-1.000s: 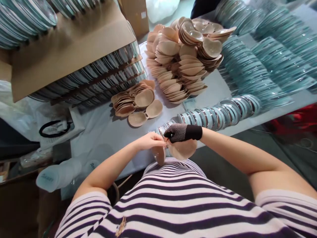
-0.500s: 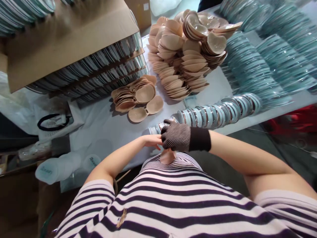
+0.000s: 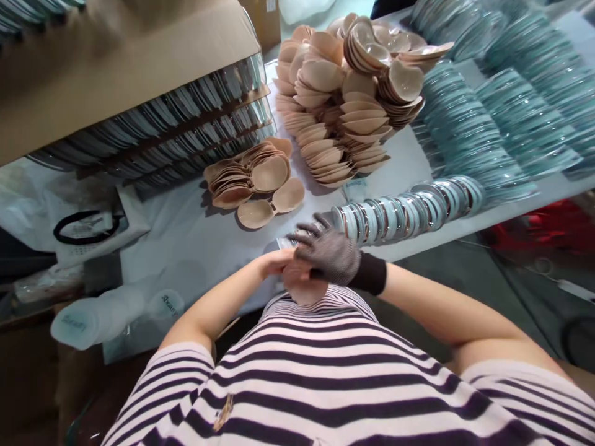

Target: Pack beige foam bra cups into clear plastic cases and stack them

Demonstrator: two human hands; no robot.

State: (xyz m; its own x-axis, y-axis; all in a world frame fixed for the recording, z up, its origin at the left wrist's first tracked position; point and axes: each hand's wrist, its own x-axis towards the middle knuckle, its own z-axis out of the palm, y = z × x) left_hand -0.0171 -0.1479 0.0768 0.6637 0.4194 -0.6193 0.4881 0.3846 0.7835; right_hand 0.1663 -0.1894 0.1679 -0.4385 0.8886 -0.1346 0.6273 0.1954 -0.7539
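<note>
My bare left hand [image 3: 276,261] is at the table's near edge, closed on the rim of a beige bra cup [image 3: 303,288] held close to my striped shirt. Part of its fingers is hidden behind my right hand. My right hand [image 3: 329,253], in a grey knit glove with a dark cuff, is over the cup's upper side. Its fingers are spread and slightly blurred. Just beyond those fingertips a bit of shiny clear packaging shows on the table. A joined pair of beige bra cups [image 3: 271,204] lies flat ahead, beside a small pile of similar pairs [image 3: 251,172].
A large heap of nested beige cups [image 3: 344,105] stands farther back. Right of my hands runs a row of shiny round packs [image 3: 409,214], with stacks of clear plastic shells [image 3: 478,136] behind. An open carton [image 3: 139,80] is at left, near translucent printed discs [image 3: 93,316].
The beige cup has risen and shows more fully between my hands. My gloved right fingers have gone from curled to spread, and my left hand has shifted slightly left.
</note>
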